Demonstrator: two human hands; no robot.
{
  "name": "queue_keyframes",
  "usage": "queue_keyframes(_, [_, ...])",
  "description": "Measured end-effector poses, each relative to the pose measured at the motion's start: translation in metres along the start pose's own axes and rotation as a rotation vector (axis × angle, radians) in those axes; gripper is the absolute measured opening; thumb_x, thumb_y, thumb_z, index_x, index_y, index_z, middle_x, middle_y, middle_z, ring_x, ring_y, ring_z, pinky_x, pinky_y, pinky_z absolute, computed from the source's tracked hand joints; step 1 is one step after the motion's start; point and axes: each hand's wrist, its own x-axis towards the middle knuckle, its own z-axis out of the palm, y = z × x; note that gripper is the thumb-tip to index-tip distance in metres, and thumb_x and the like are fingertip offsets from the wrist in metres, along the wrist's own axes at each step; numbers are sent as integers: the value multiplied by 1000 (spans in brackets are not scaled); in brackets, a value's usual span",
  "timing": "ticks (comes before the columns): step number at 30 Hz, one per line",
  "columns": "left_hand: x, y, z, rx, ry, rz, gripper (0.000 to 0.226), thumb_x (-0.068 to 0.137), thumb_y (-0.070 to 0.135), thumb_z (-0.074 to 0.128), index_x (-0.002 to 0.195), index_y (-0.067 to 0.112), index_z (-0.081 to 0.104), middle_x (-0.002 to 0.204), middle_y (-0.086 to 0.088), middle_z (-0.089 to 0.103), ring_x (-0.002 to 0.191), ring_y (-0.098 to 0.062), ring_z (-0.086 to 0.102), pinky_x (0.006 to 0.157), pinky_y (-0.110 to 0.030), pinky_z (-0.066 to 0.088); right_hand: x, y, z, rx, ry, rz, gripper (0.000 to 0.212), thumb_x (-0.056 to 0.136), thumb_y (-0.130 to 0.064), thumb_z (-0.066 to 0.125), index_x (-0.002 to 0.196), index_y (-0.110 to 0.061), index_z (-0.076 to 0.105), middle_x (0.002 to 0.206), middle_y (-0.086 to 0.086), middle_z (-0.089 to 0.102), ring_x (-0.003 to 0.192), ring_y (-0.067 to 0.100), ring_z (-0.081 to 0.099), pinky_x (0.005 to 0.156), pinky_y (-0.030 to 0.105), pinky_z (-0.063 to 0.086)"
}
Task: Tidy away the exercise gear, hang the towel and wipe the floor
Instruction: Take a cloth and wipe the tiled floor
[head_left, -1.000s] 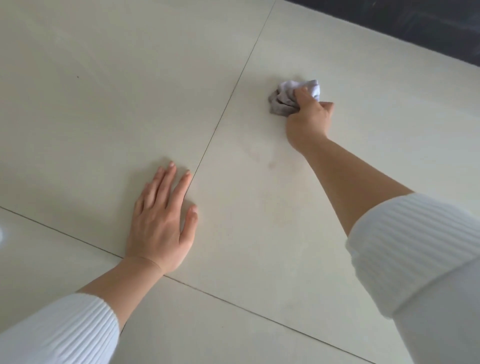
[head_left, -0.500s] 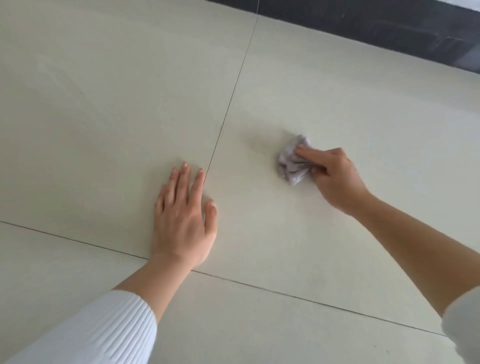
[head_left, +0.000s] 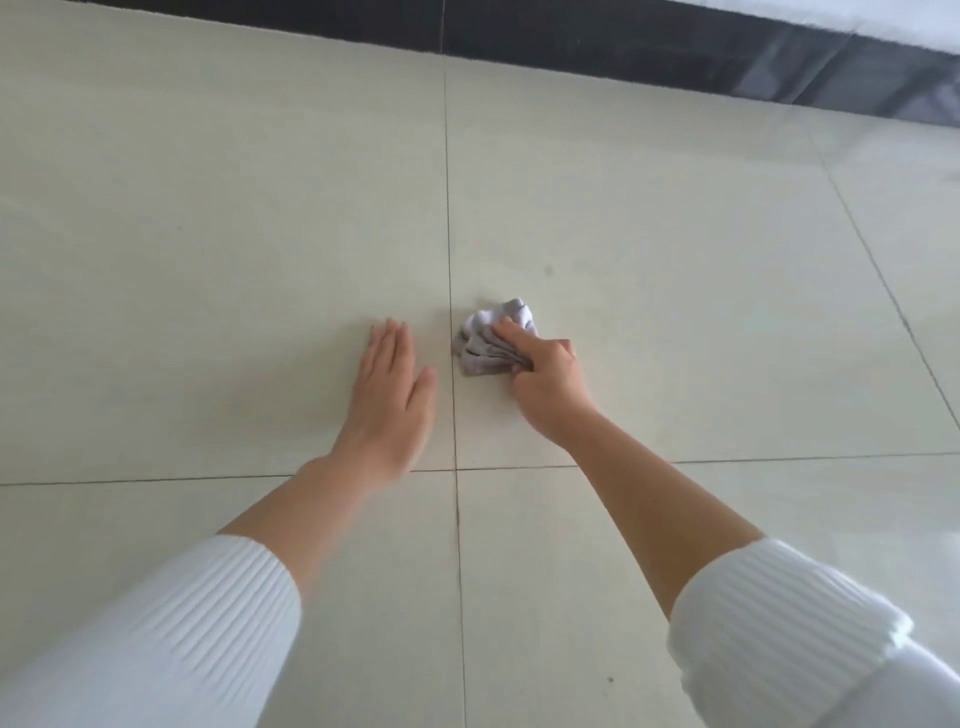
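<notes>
The right hand (head_left: 545, 384) grips a crumpled grey cloth (head_left: 491, 340), pressing it to the pale tiled floor (head_left: 208, 208) just right of a grout line. The left hand (head_left: 392, 400) lies flat with fingers straight, palm on the floor, near the cloth.

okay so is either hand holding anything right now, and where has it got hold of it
The right hand grips a crumpled grey cloth by its near right edge, with one finger laid over the top. The left hand holds nothing; it lies flat on the floor.
</notes>
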Motion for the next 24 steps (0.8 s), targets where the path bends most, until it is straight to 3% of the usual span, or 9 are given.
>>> queue_keyframes(2, [-22, -45, -32, 188, 58, 39, 66, 99, 42, 12, 152, 5, 3, 161, -6, -4, 147, -15, -11, 117, -26, -10, -28, -10, 21, 21, 9, 19, 67, 80, 6, 37, 132, -33, 57, 117, 12, 48, 98, 22, 49, 77, 19, 39])
queue_keyframes(5, [-54, -115, -79, 393, 150, -18, 75, 93, 47, 7, 151, -1, 11, 160, -16, 6, 148, -25, 0, 119, -38, 0, -71, -25, 52, 32, 44, 29, 67, 82, 11, 37, 133, -27, 56, 111, 6, 43, 106, 22, 47, 80, 8, 41])
queue_keyframes(8, [-66, -157, -101, 459, 118, -19, 72, 94, 44, 11, 151, 0, 16, 159, -17, 10, 148, -29, 6, 119, -46, 9, -108, -41, 82, 75, 51, 78, 70, 82, 13, 34, 135, -27, 53, 110, -11, 44, 120, 16, 42, 103, 20, 39])
queue_keyframes(11, [-69, -164, -101, 466, 110, 27, 68, 95, 41, 16, 150, 1, 18, 159, -17, 13, 147, -30, 8, 118, -46, 10, -151, -55, 114, 79, 51, 108, 69, 84, 15, 35, 137, -26, 52, 107, -24, 41, 112, 2, 35, 96, -1, 25])
queue_keyframes(15, [-71, -162, -101, 437, 101, 47, 69, 94, 41, 18, 149, 0, 21, 158, -18, 15, 147, -31, 10, 118, -46, 10, -200, -65, 156, 45, 73, 120, 69, 83, 16, 36, 139, -24, 50, 112, -36, 40, 110, 10, 36, 93, -4, 22])
queue_keyframes(19, [-72, -162, -103, 414, 119, 61, 67, 94, 40, 21, 149, 2, 23, 158, -17, 18, 147, -30, 11, 118, -45, 10, -212, -63, 172, -93, 103, 88, 77, 81, 16, 36, 143, -29, 42, 133, -32, 39, 112, 9, 35, 92, -2, 24])
queue_keyframes(24, [-72, -163, -104, 382, 158, 74, 63, 94, 35, 22, 149, 3, 26, 157, -15, 21, 147, -27, 13, 118, -43, 11, -167, -51, 137, -192, 201, 177, 81, 82, 16, 32, 147, -31, 34, 142, -24, 32, 120, 6, 31, 100, 10, 24])
